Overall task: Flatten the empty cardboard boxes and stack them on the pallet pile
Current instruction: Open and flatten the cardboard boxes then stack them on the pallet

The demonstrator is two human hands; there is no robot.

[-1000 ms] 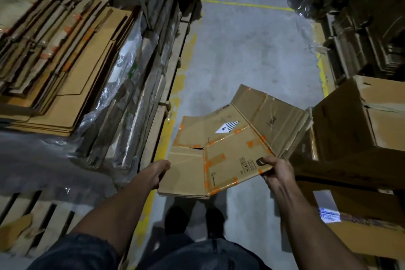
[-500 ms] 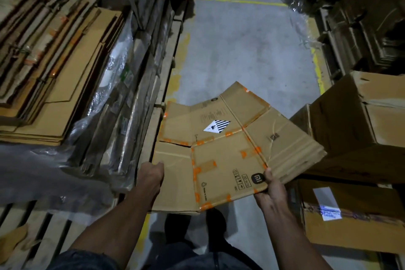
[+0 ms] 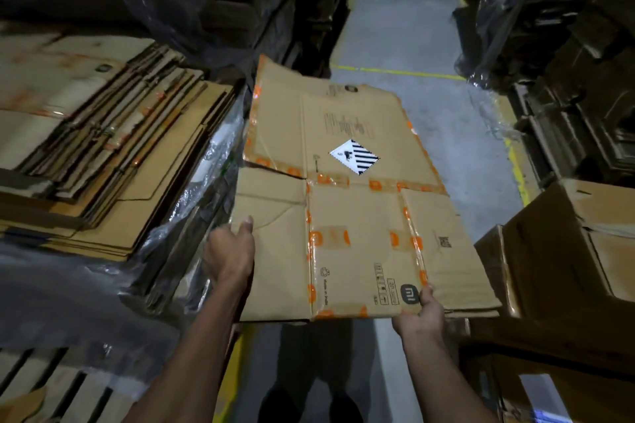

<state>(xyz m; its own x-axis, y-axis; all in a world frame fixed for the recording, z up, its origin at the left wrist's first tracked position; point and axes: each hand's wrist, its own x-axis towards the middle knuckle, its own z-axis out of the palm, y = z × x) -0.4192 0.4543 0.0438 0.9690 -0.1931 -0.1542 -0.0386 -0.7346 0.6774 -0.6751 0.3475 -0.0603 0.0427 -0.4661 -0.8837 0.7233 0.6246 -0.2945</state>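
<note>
Two hands grip one flattened box (image 3: 357,203). The left hand (image 3: 229,251) clasps its left edge; the right hand (image 3: 421,316) pinches its near edge.

Flattened orange-taped box (image 3: 347,203) held level, apparently beside stacked pile (image 3: 103,148).

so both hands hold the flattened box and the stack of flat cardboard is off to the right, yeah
Not quite: the head view shows the stack of flat cardboard off to the left, not the right. Both the left hand and the right hand do hold the flattened box.
</note>
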